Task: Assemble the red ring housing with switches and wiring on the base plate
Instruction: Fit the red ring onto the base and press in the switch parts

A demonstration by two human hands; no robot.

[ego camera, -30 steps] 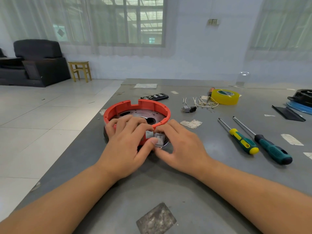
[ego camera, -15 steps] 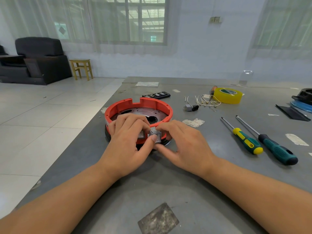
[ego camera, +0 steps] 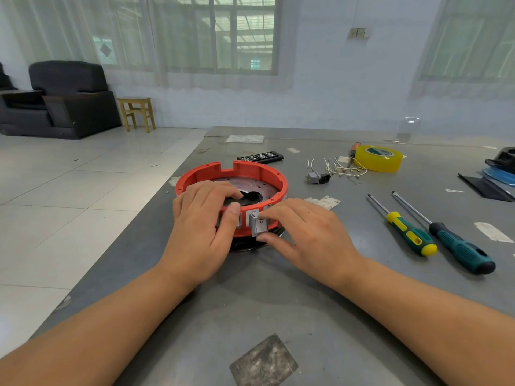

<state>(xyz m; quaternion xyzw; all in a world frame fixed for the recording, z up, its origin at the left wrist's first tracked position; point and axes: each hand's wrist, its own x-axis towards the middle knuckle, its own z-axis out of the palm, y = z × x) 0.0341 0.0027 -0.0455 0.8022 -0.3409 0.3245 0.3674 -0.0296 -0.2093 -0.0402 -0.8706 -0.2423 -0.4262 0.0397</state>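
Head view. Left hand (ego camera: 200,232): gripping the near left wall of the red ring housing (ego camera: 232,178), fingers curling over the rim into the ring, thumb lying against the outer wall. Right hand (ego camera: 303,235): pinching a grey rocker switch (ego camera: 258,225) at the near outer wall of the housing, forefinger above it, thumb below. Housing: sitting on the round metal base plate (ego camera: 242,183), whose perforated floor is showing inside the ring; both resting at the left part of the grey table (ego camera: 278,316).

Also lying on the table: a grey and black power socket (ego camera: 319,178) with loose white wires (ego camera: 338,167) just behind it; a yellow tape roll (ego camera: 379,158) beyond the wires; a black bit case (ego camera: 260,156) behind the housing; two screwdrivers side by side to the right, one yellow-and-green handled (ego camera: 408,235), one teal-and-black handled (ego camera: 459,250).

Background: a dark armchair (ego camera: 67,98) and a wooden stool (ego camera: 136,112) standing on the tiled floor.
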